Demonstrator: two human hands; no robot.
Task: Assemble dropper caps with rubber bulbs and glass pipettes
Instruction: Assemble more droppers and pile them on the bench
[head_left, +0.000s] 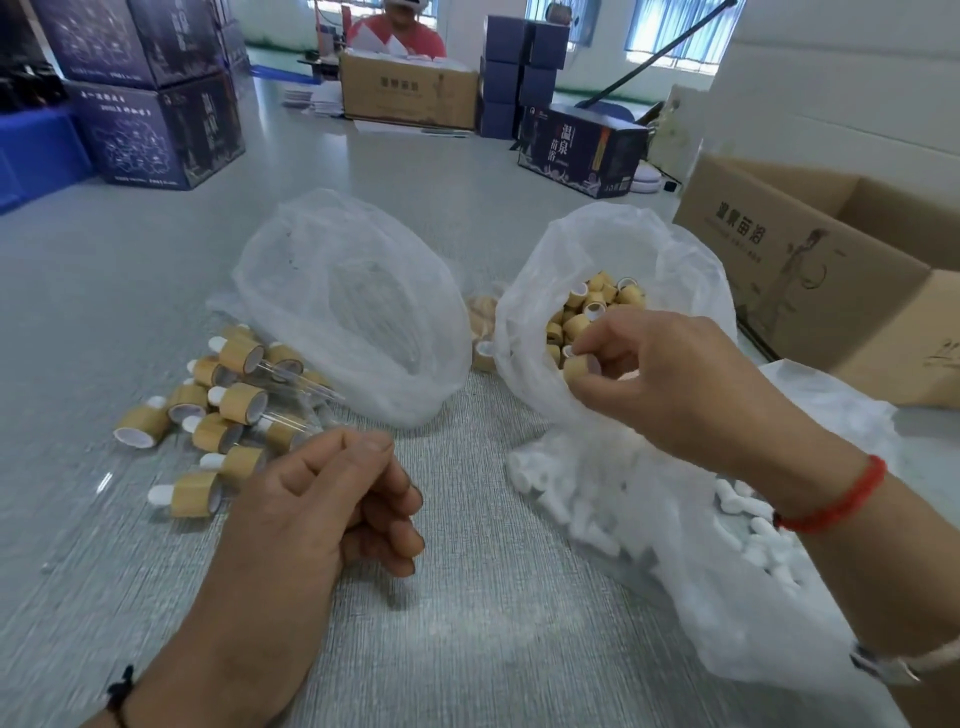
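Observation:
My right hand (670, 384) pinches a bamboo-look dropper cap (575, 370) at the mouth of a clear plastic bag (524, 332) that holds several more loose caps (587, 306). My left hand (322, 499) hovers over the table with its fingers curled and the thumb on the forefinger; I see nothing in it. To its left lies a pile of assembled droppers (228, 410), with bamboo caps, white rubber bulbs and glass pipettes. White rubber bulbs (587, 499) fill a second bag under my right forearm.
A third, crumpled clear bag (353, 306) stands in the middle of the grey table (467, 623). An open cardboard box (810, 275) sits at the right. Dark printed cartons (156, 119) are stacked at the back left, and a person (395, 31) sits behind another box far off.

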